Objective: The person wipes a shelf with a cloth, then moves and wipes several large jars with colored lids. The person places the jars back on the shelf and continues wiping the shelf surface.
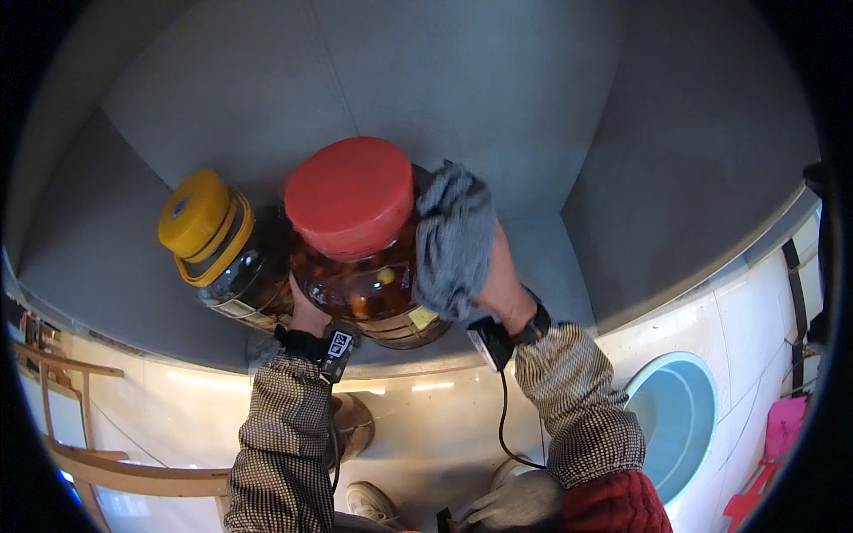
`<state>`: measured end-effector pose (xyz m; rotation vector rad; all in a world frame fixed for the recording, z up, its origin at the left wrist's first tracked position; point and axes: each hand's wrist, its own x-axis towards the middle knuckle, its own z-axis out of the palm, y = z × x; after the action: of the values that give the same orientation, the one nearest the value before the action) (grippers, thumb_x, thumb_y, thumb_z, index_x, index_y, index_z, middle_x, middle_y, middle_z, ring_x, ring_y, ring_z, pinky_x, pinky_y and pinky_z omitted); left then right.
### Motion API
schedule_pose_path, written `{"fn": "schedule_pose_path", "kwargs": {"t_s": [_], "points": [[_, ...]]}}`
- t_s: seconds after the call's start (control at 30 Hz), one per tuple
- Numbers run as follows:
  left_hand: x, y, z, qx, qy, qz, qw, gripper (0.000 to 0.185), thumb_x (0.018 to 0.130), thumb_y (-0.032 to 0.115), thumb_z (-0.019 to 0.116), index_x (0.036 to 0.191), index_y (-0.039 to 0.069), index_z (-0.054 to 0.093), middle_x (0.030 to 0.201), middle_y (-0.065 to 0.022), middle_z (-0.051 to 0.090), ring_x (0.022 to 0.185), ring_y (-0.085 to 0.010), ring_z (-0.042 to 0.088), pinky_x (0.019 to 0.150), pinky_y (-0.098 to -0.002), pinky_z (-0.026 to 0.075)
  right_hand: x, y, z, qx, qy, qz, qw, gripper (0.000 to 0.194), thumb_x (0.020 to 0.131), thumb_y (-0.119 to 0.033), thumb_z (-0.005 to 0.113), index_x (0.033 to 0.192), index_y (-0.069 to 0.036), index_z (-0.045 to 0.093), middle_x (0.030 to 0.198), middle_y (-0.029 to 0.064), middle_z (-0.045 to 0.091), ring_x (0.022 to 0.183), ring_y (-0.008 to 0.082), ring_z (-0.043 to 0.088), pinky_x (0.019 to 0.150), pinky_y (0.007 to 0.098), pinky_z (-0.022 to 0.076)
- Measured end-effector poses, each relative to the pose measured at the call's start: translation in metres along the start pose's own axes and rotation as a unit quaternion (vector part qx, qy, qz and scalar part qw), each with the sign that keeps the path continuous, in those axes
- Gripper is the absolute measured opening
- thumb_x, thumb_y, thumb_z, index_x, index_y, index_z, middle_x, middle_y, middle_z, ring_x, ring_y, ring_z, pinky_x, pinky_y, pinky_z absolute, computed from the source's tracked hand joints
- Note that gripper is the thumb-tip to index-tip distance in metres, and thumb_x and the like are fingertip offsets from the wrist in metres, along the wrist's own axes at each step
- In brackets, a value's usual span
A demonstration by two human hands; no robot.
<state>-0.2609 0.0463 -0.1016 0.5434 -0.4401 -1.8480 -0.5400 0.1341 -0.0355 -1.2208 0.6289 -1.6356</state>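
A large clear jar with a red lid stands in a grey compartment before me, dark amber liquid and lumps inside it. My left hand grips the jar's lower left side, its fingers mostly hidden between this jar and its neighbour. On the other side, my right hand holds a bunched grey cloth against the jar; the cloth covers the fingers. Close by on the left is a smaller jar with a yellow lid and a yellow carrying handle, tilted in the view.
Grey panels enclose the compartment, with a front edge below the jars. On the tiled floor stand a light-blue tub at right and a brown container partly behind my left sleeve. A wooden frame is lower left; a red and pink object lower right.
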Motion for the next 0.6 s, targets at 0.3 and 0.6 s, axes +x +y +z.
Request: {"fn": "schedule_pose_path", "kwargs": {"t_s": [0.3,0.6], "points": [[-0.018,-0.007,0.023,0.077,-0.048,-0.107,0.99,0.062,0.103,0.054,0.031,0.142,0.009,0.047,0.14,-0.0121,0.054,0.126,-0.0309,0.054,0.103,-0.0485,0.048,-0.027,0.004,0.106,-0.601,-0.149,-0.398,0.676,0.027,0.072,-0.021,0.062,0.097,-0.015,0.066,0.117,0.0012,0.061,0.117,0.0215,0.055,0.113,0.0489,0.0349],[-0.007,-0.003,0.02,0.082,0.06,0.003,0.995,0.063,0.103,0.056,0.031,0.143,0.012,0.047,0.14,-0.0103,0.054,0.123,-0.032,0.055,0.103,-0.0453,0.047,-0.016,0.015,0.021,-0.454,-0.01,-0.349,0.819,0.034,0.083,-0.021,0.065,0.116,-0.016,0.063,0.122,0.0107,0.058,0.115,0.0293,0.056,0.106,0.0471,0.0414]]}}
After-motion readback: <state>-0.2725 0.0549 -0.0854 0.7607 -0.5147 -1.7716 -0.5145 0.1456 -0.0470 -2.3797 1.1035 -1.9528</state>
